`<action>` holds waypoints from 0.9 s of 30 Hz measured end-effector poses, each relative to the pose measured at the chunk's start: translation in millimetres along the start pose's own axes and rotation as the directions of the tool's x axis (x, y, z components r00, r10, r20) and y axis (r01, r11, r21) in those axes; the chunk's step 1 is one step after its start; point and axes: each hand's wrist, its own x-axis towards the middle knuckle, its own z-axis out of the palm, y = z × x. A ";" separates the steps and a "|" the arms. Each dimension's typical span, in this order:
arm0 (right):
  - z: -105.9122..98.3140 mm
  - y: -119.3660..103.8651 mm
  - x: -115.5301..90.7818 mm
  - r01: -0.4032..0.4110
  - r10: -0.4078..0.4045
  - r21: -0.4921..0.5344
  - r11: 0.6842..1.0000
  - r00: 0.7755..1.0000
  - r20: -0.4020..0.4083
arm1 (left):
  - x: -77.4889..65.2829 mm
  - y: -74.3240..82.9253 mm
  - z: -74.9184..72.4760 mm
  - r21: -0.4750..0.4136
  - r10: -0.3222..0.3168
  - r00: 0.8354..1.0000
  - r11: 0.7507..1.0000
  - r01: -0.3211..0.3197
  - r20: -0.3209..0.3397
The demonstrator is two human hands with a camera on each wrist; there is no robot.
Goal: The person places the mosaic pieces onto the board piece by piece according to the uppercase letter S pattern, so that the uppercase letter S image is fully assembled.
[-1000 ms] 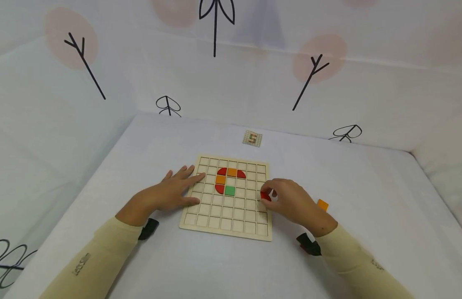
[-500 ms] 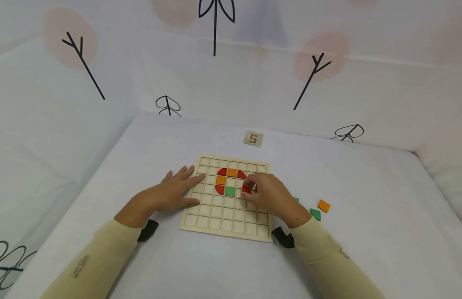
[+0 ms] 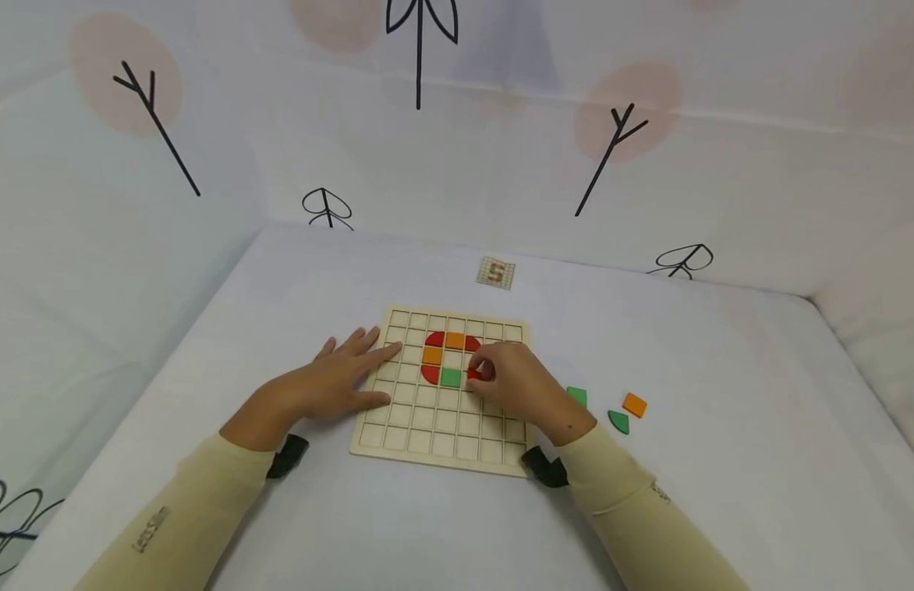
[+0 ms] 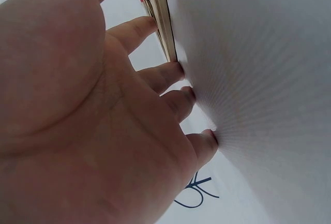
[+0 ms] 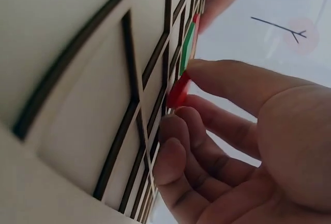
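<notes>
A wooden grid board (image 3: 405, 439) lies on the white table. My right hand (image 3: 517, 379) pinches a red quarter-round tile (image 5: 179, 90) between thumb and fingers, low over the cell just right of the green square tile (image 3: 450, 377). On the board's left side rests my left hand (image 3: 331, 386), fingers spread; in the left wrist view some fingertips touch the tabletop beside the board's edge. Set in cells are an orange square tile (image 3: 455, 340), a second orange tile (image 3: 431, 355), and red quarter-round tiles (image 3: 430, 374), one partly behind my right fingers.
Right of the board lie a green square tile (image 3: 577, 396), a green quarter-round tile (image 3: 618, 421) and an orange square tile (image 3: 635, 405). Behind the board is a small pattern card (image 3: 496, 272) with an S-like figure. A patterned cloth wall (image 3: 501, 164) stands at the back.
My right hand has moved left from the board's right edge, carrying the red tile to beside the green square. The loose tiles at right have come into view. My left hand stays in place.
</notes>
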 end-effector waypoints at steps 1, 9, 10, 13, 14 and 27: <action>0.4 0.3 0.2 0.001 -0.001 0.005 1.000 1.000 0.004 | -0.1 0.1 -0.2 -0.002 -0.002 1.000 1.000 0.002 0.000; 1.8 0.7 0.4 0.022 -0.022 0.019 1.000 0.999 0.024 | 0.5 -0.9 0.4 0.000 -0.005 1.000 1.000 0.005 0.003; 2.0 0.8 0.3 0.020 -0.020 0.020 1.000 1.000 0.024 | 0.5 -0.9 0.5 0.001 -0.003 1.000 1.000 0.003 0.002; 2.0 1.1 -0.1 0.022 -0.023 0.018 1.000 0.999 0.026 | 0.2 -0.6 0.8 0.004 0.000 1.000 1.000 0.000 0.000; 1.3 1.0 -0.4 0.024 -0.025 0.013 1.000 0.999 0.026 | 0.3 -0.3 0.5 0.003 -0.002 1.000 1.000 0.002 0.000; -33.1 9.6 -27.2 -0.017 0.016 -0.011 1.000 0.998 -0.062 | -0.9 2.2 -0.2 -0.016 -0.008 1.000 1.000 0.008 0.003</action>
